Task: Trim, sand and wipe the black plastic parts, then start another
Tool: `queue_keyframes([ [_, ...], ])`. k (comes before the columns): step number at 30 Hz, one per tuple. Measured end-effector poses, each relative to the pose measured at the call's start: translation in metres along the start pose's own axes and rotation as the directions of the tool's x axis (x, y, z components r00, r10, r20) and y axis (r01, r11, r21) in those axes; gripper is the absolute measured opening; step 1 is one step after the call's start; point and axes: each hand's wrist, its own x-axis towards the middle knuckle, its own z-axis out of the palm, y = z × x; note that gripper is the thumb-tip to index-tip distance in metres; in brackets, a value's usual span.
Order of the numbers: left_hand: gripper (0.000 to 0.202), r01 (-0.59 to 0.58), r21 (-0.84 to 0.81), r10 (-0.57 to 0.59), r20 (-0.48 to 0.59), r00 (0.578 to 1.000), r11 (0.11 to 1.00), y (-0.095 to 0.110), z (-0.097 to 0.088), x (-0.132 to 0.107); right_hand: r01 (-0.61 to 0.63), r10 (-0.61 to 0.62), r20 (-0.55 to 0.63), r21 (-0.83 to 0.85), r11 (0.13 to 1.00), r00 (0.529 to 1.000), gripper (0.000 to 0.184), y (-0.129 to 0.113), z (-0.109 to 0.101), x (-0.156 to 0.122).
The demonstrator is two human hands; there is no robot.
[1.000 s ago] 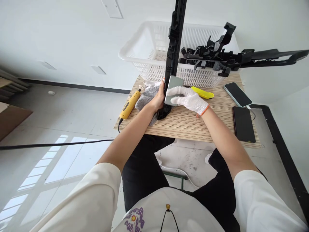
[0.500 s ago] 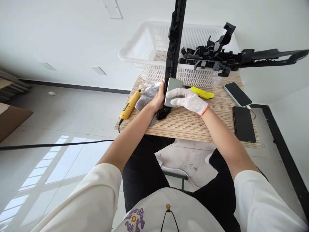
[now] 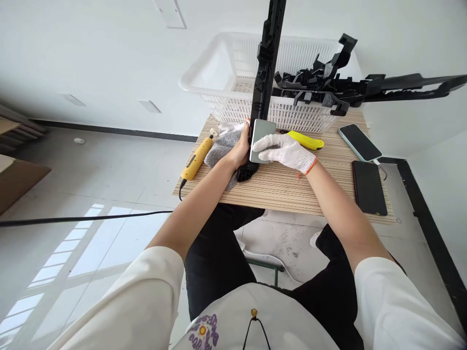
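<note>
My bare left hand (image 3: 241,148) grips a long black plastic trim part (image 3: 263,82) near its lower end; the fingertips are partly hidden behind it. The part stands tilted over the table, its top passing out of view. In a white knit glove with an orange cuff, my right hand (image 3: 282,149) is closed on a flat grey-green block with a pale edge (image 3: 263,131). That block is against the right side of the black part. A grey cloth (image 3: 223,147) lies under and beside my left hand.
A white plastic basket (image 3: 215,90) at the back holds several black plastic parts (image 3: 324,85), some jutting out right. On the wood-grain table (image 3: 288,194) lie a yellow corded tool (image 3: 197,158), a yellow-handled cutter (image 3: 306,140) and two phones (image 3: 359,142), (image 3: 369,188).
The top of the black part has tilted slightly to the right. The block and my right hand have shifted very slightly; both hands keep their hold.
</note>
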Motion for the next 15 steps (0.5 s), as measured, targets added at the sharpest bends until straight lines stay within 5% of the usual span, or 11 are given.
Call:
queue_keyframes([
  [3, 0.073, -0.004, 0.041, 0.005, -0.003, 1.000, 0.999, 0.0015, 0.0005, -0.0021, 0.062, -0.059, -0.103, 0.021, 0.998, 0.993, 0.028, 0.0003, -0.0001, 0.0006],
  [8, 0.074, 0.049, -0.018, -0.049, 0.000, 0.999, 0.999, 0.0048, 0.0020, -0.0054, -0.020, 0.018, 0.079, 0.016, 1.000, 0.997, 0.028, -0.0001, -0.0007, -0.0004],
  [12, 0.075, 0.005, -0.093, -0.006, -0.015, 1.000, 0.996, 0.0047, 0.0025, -0.0038, 0.064, -0.062, -0.051, 0.052, 0.997, 0.997, 0.033, -0.0013, 0.0004, -0.0005],
  [15, 0.075, 0.046, -0.089, -0.046, 0.004, 0.999, 0.995, 0.0041, 0.0016, -0.0036, -0.001, 0.000, 0.046, 0.025, 1.000, 0.999, 0.030, -0.0013, 0.0001, -0.0004],
])
